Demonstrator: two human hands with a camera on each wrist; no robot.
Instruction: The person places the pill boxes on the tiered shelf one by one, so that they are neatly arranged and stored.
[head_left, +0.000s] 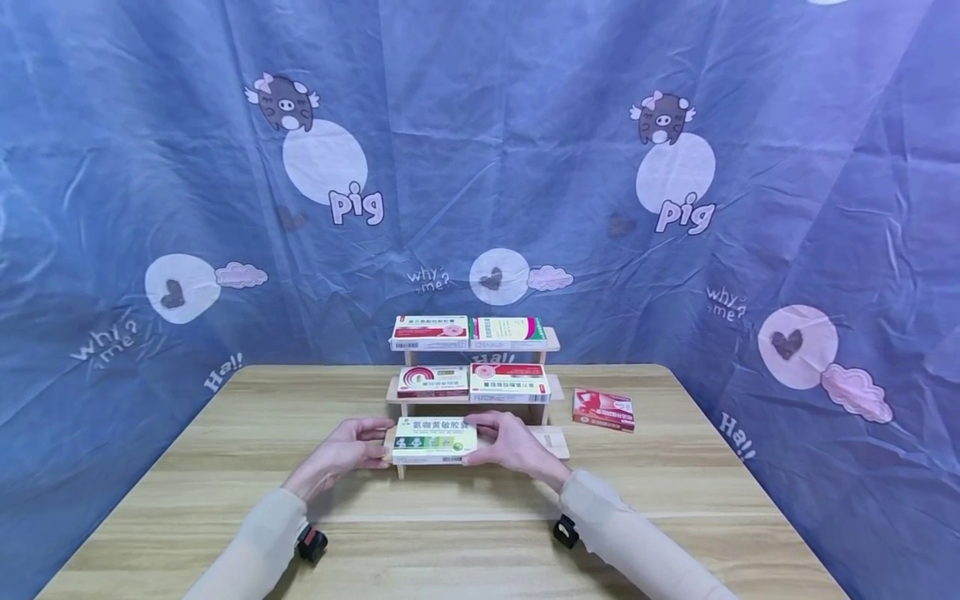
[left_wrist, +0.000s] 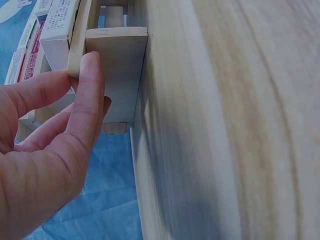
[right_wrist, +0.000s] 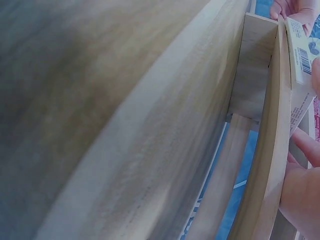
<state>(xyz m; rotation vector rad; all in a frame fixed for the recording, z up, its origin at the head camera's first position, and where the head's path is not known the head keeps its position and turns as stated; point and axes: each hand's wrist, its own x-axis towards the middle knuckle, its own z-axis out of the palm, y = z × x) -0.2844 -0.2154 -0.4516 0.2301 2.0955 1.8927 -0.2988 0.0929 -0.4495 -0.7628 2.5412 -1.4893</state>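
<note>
A three-tier wooden stand [head_left: 552, 444] bears several medicine boxes. On its bottom step lies a white and green medicine box [head_left: 435, 440], label up, toward the left end. My right hand [head_left: 516, 446] grips this box by its right end, thumb at the front corner and fingers behind. At the left end of the same step, my left hand [head_left: 347, 452] pinches the board's edge [left_wrist: 78, 56] between thumb and fingers, beside the box. The right wrist view shows the box [right_wrist: 301, 65] on the board, with the right hand [right_wrist: 302, 192] partly cut off by the frame.
The middle step holds two red and white boxes [head_left: 432, 382] [head_left: 510, 382]. Up top sit a red and white box [head_left: 431, 331] and a green, white and magenta one [head_left: 508, 332]. A red box [head_left: 603, 410] lies on the wooden table [head_left: 480, 542], right of the stand. Behind hangs a blue curtain [head_left: 480, 167].
</note>
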